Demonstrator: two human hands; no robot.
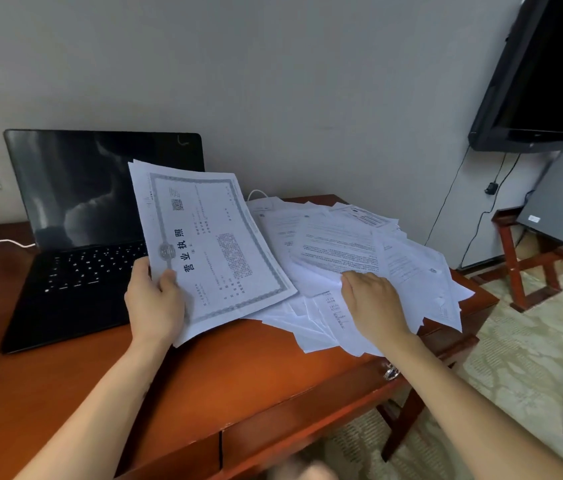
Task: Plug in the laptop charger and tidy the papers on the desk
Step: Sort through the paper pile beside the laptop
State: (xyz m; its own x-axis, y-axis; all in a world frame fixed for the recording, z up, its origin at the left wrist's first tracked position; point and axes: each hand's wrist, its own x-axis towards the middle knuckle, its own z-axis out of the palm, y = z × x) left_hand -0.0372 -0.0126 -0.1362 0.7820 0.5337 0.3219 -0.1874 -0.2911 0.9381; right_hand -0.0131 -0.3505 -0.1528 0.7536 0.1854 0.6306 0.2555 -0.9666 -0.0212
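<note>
Papers [359,244] sprawl across worktop [238,368] right of laptop [83,237]; left grip [153,306] pinches lifted sheaf [211,244], thumb on top; right grip [373,303], fingers curled, pinches those papers.

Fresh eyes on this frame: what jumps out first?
The bordered certificate draws the eye first. It tops a few sheets that the left hand grips, tilted up in front of the open black laptop at centre-left. Right of it, a messy heap of loose papers sprawls over the right end of the desk and overhangs the edge, with the right hand reaching into it. A dark television hangs on the wall at upper right.
</note>
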